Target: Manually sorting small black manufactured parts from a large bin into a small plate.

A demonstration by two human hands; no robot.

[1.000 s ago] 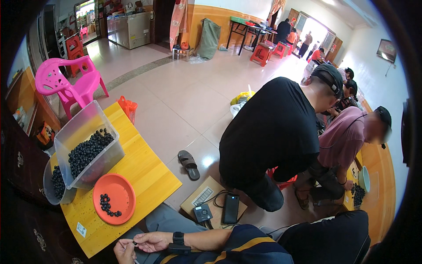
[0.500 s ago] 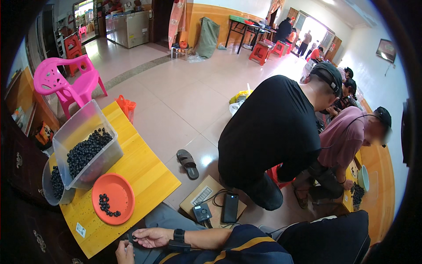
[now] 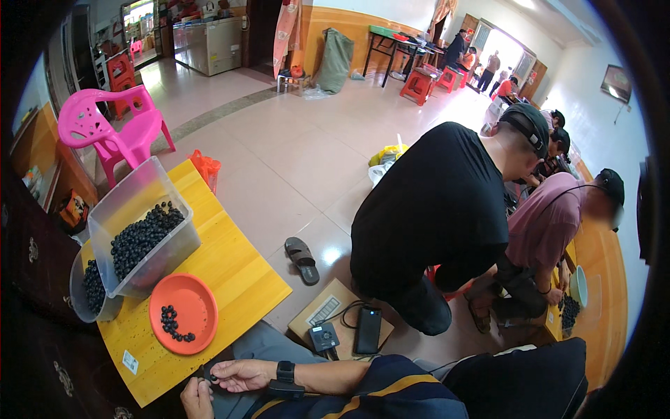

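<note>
At the lower left, past the corner of the yellow table, my two hands are close together over my lap. My right hand [image 3: 241,376], with a black band at the wrist, pinches a small dark round berry-like piece [image 3: 213,378] at its fingertips. My left hand [image 3: 197,398] is closed, facing it; a thin dark blade-like strip [image 3: 204,371] shows at its fingers, its kind unclear. Beside them on the table, an orange plate [image 3: 204,299] holds several dark round pieces [image 3: 169,320]. Behind it, a large clear plastic bin [image 3: 176,237] is partly filled with the same pieces.
A smaller clear tub [image 3: 78,300] with dark pieces stands by the bin on the yellow table [image 3: 241,279]. A cardboard box [image 3: 307,321] bears black devices and cables. A person in black [image 3: 433,202] bends nearby on the right; a sandal [image 3: 301,260] lies on the floor.
The whole view has shifted slightly. My hands remain together, and the thin strip between them now looks more tilted and narrower. The orange plate's pieces look the same.
</note>
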